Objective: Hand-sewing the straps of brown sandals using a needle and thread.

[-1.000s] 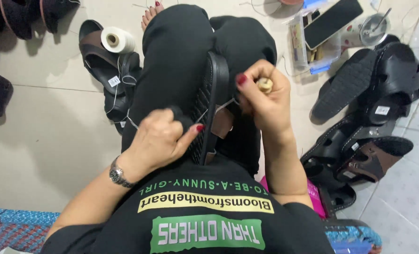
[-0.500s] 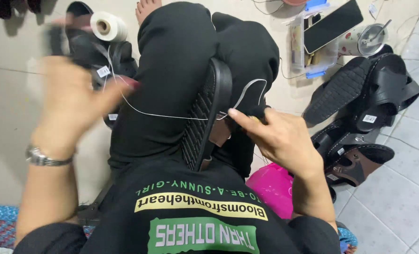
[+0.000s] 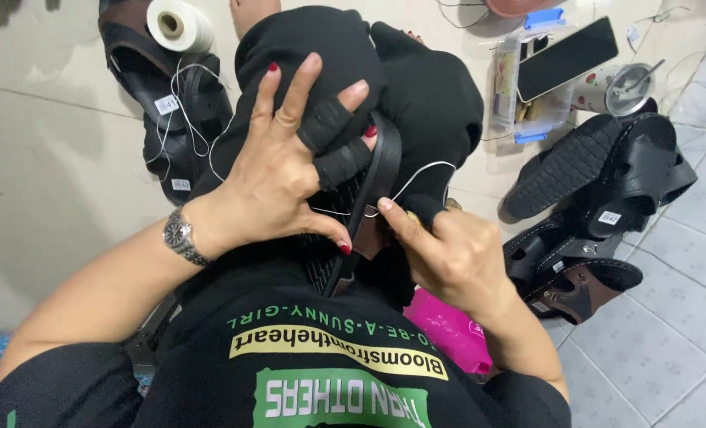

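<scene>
A black sandal (image 3: 373, 186) is held edge-up on the lap, between the knees, its long axis running from near to far with the ribbed sole facing left. The left hand (image 3: 285, 170) is spread wide over the sole side, fingers fanned and closing on nothing; two fingers are wrapped in black guards, and the thumb tip is pressed against the near part of the sandal. A white thread (image 3: 416, 176) is seen looping from the sandal's right edge and passing back across the sole towards the left. The right hand (image 3: 456, 254) is placed just to the right of the sandal and nearer the body, pinched shut at the edge where the thread emerges; whether a needle is gripped there cannot be told. The stitching point thus lies directly left of the right fingertips, and the right hand is the nearer one to it. A spool of white thread (image 3: 180, 25) is noted far left on the floor, beside other dark sandals (image 3: 170, 119). More sandals (image 3: 598, 206) and a clear plastic box (image 3: 527, 95) are recorded at right.
</scene>
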